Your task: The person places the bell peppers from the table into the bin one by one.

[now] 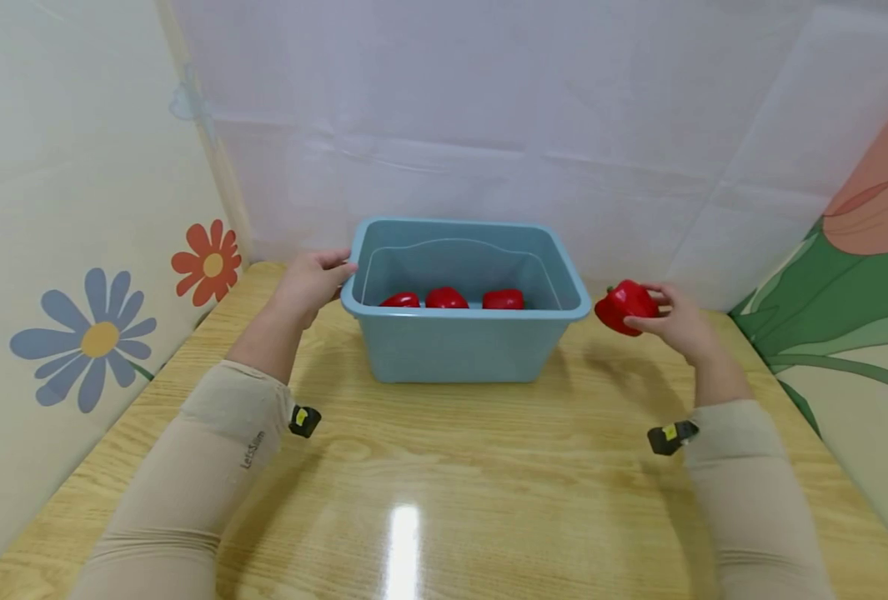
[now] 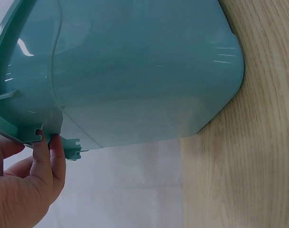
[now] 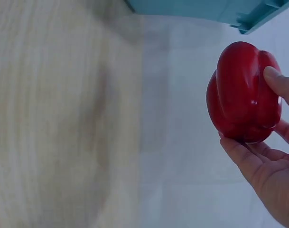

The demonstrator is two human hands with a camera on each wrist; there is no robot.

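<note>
A blue-green plastic bin (image 1: 459, 342) stands on the table with three red bell peppers (image 1: 447, 298) visible inside; its front wall hides their lower parts. My left hand (image 1: 314, 282) grips the bin's left rim, and in the left wrist view the fingers (image 2: 41, 164) curl under the rim's edge. To the right of the bin, my right hand (image 1: 679, 321) holds another red bell pepper (image 1: 627, 307) above the table, between thumb and fingers. The right wrist view shows this bell pepper (image 3: 244, 95) apart from the bin's wall.
The wood-grain table (image 1: 444, 467) reaches back to a white sheet (image 1: 489, 108) behind the bin. Flower-patterned panels (image 1: 98, 342) flank the table on the left and right. A black wrist device (image 1: 304, 421) sits by each sleeve.
</note>
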